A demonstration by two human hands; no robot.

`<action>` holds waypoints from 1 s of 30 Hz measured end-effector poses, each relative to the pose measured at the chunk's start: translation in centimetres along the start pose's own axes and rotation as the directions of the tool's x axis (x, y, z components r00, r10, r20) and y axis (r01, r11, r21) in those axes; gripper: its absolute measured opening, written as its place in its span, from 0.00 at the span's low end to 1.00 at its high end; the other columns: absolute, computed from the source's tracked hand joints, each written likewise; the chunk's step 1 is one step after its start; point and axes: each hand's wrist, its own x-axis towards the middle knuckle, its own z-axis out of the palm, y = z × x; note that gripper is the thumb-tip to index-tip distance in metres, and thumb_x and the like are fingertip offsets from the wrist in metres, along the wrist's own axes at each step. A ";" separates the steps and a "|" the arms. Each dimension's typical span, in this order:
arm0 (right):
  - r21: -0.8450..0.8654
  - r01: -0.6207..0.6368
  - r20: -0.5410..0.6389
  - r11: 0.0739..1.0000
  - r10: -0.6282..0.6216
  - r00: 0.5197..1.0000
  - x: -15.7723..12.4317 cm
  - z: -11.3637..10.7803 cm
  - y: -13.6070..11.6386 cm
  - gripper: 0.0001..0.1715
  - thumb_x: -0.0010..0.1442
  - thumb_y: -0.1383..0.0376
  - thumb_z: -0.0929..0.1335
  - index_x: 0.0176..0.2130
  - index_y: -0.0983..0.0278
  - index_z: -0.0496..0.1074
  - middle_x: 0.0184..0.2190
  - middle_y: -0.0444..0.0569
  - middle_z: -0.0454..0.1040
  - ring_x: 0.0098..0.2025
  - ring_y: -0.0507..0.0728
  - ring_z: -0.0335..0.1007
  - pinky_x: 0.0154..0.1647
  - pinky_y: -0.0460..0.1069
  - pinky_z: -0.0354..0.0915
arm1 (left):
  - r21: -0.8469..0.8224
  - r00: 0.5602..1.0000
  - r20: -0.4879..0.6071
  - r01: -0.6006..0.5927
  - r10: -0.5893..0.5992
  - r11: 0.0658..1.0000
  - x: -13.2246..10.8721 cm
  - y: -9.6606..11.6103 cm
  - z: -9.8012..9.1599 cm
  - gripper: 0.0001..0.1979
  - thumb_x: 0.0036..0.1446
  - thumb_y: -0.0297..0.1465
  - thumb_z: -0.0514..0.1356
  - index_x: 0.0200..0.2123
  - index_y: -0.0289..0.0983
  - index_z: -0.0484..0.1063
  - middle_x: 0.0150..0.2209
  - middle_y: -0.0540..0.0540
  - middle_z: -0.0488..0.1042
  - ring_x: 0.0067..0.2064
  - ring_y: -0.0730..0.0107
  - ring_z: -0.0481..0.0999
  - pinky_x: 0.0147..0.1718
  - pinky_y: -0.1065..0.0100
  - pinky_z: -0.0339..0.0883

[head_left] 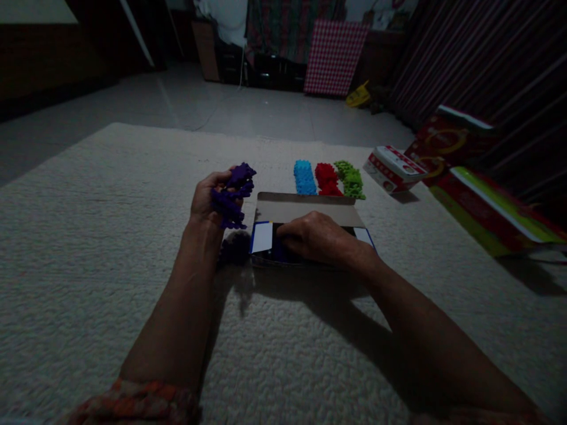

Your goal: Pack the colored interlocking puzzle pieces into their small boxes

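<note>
Left hand (206, 198) is raised off the carpet, fingers curled shut round a bunch of purple pieces (233, 195). The pieces stick out above & to the inner side of the fingers, knobbly edges showing. Wrist upright, forearm running back toward the body w/ an orange patterned sleeve (133, 401) at the near end.

Right under that hand, on the carpet, there's a dark clump (234, 248); too dim to tell if it's more pieces or just shadow.

Right hand (316, 239) sits just beside the left, lower down, palm facing down, fingers bent into an open box (305, 209). Fingertips are inside the box, so can't tell whether they grip anything. The box lies flat on the carpet, brown flap folded open on the far side of the hand, blue & white flaps at each side.

Just past the box flap, 3 piles lie in a row: blue pieces (305, 177) nearest the left hand's side, then red pieces (326, 179), then green pieces (351, 179), all close together, red & green touching.

Further out on the right hand's side is a small red & white carton (392, 169), and beyond it bigger red & green cartons (482, 195) by a striped curtain (487, 59).

Everything rests on a cream carpet (110, 236). Far ahead: bare floor (248, 112) & a red checked board (334, 57) leaning upright. Room is v. dim.
</note>
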 end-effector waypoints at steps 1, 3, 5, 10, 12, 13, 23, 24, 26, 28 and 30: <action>0.019 -0.001 -0.019 1.000 0.001 1.000 -0.3 -0.1 0.2 0.14 0.60 0.69 0.65 0.43 0.60 0.79 0.31 0.47 0.79 0.30 0.52 0.70 0.31 0.46 0.54 | 0.000 1.000 -0.001 -0.006 0.006 1.000 0.0 0.0 0.0 0.13 0.49 0.23 0.57 0.40 0.36 0.72 0.21 0.50 0.71 0.17 0.75 0.65 0.14 0.73 0.60; 0.060 -0.024 -0.047 0.998 0.027 0.999 -0.9 -0.4 0.5 0.13 0.60 0.68 0.66 0.43 0.62 0.78 0.30 0.47 0.78 0.29 0.52 0.69 0.31 0.46 0.54 | -0.007 1.000 0.002 -0.008 0.008 1.000 0.1 0.0 -0.1 0.14 0.50 0.23 0.56 0.41 0.36 0.72 0.21 0.49 0.71 0.17 0.74 0.65 0.14 0.73 0.60; 0.098 -0.056 -0.087 0.994 0.065 0.994 -1.6 -0.8 0.8 0.11 0.60 0.67 0.67 0.42 0.64 0.78 0.28 0.47 0.77 0.27 0.51 0.67 0.30 0.46 0.55 | -0.012 1.000 0.010 0.006 -0.006 1.000 0.2 0.0 -0.2 0.14 0.50 0.23 0.56 0.41 0.35 0.72 0.20 0.50 0.70 0.16 0.75 0.64 0.13 0.74 0.58; 0.132 -0.039 -0.252 0.990 0.072 0.965 -3.3 -1.5 1.5 0.06 0.59 0.66 0.68 0.37 0.66 0.74 0.25 0.44 0.72 0.25 0.50 0.64 0.28 0.45 0.55 | -0.007 1.000 -0.004 0.025 -0.025 1.000 0.3 0.0 -0.4 0.11 0.50 0.24 0.56 0.38 0.33 0.71 0.20 0.52 0.68 0.14 0.80 0.59 0.13 0.76 0.57; 0.059 -0.058 -0.286 0.997 0.072 0.955 -3.6 -1.1 1.3 0.05 0.58 0.67 0.68 0.36 0.66 0.73 0.28 0.46 0.74 0.27 0.51 0.65 0.30 0.46 0.56 | -0.004 1.000 -0.003 0.021 -0.021 1.000 0.3 -0.1 -0.4 0.09 0.50 0.24 0.56 0.37 0.34 0.71 0.20 0.52 0.68 0.14 0.80 0.59 0.13 0.76 0.57; 0.013 -0.071 -0.290 0.997 0.072 0.954 -3.6 -0.8 1.1 0.05 0.58 0.68 0.68 0.36 0.66 0.73 0.30 0.47 0.74 0.29 0.52 0.66 0.31 0.47 0.57 | -0.004 1.000 -0.002 0.022 -0.022 1.000 0.3 -0.2 -0.4 0.09 0.50 0.24 0.56 0.36 0.34 0.71 0.20 0.52 0.68 0.14 0.80 0.59 0.13 0.76 0.57; -0.051 -0.117 -0.263 0.992 0.099 0.960 -5.3 -2.3 0.0 0.06 0.59 0.69 0.66 0.39 0.66 0.71 0.37 0.52 0.75 0.35 0.55 0.70 0.36 0.48 0.61 | 0.020 1.000 0.023 0.012 -0.012 1.000 0.5 -0.7 -0.1 0.09 0.48 0.24 0.56 0.35 0.34 0.71 0.20 0.52 0.69 0.14 0.80 0.59 0.12 0.77 0.56; -0.036 -0.125 -0.254 0.992 0.111 0.961 -5.4 -2.6 0.3 0.07 0.59 0.69 0.66 0.40 0.66 0.71 0.36 0.51 0.75 0.35 0.55 0.70 0.37 0.48 0.62 | 0.026 1.000 0.024 0.011 -0.012 1.000 0.4 -0.7 -0.1 0.09 0.48 0.23 0.56 0.35 0.34 0.71 0.20 0.51 0.70 0.14 0.81 0.59 0.12 0.78 0.56; -0.034 -0.141 -0.214 0.989 0.131 0.968 -5.5 -2.8 0.9 0.09 0.61 0.69 0.65 0.42 0.66 0.72 0.35 0.50 0.76 0.34 0.55 0.71 0.37 0.48 0.62 | 0.032 1.000 0.021 0.013 -0.014 0.999 0.3 -0.7 0.1 0.09 0.48 0.23 0.56 0.35 0.34 0.71 0.20 0.51 0.70 0.14 0.81 0.59 0.12 0.78 0.55; -0.079 -0.159 -0.164 0.984 0.145 0.976 -5.3 -2.6 1.3 0.11 0.63 0.68 0.64 0.44 0.65 0.73 0.36 0.50 0.76 0.35 0.55 0.71 0.36 0.48 0.62 | 0.025 1.000 0.009 0.021 -0.021 0.999 0.2 -0.6 0.1 0.08 0.49 0.23 0.55 0.34 0.33 0.70 0.20 0.51 0.70 0.14 0.81 0.59 0.12 0.78 0.56; -0.149 -0.199 -0.136 0.969 0.179 0.974 -5.0 -2.1 1.4 0.12 0.65 0.68 0.62 0.44 0.65 0.74 0.38 0.52 0.76 0.36 0.55 0.71 0.36 0.48 0.61 | 0.015 1.000 0.005 0.029 -0.029 0.999 0.2 -0.6 0.2 0.08 0.49 0.23 0.55 0.34 0.33 0.70 0.20 0.51 0.69 0.14 0.81 0.60 0.12 0.78 0.56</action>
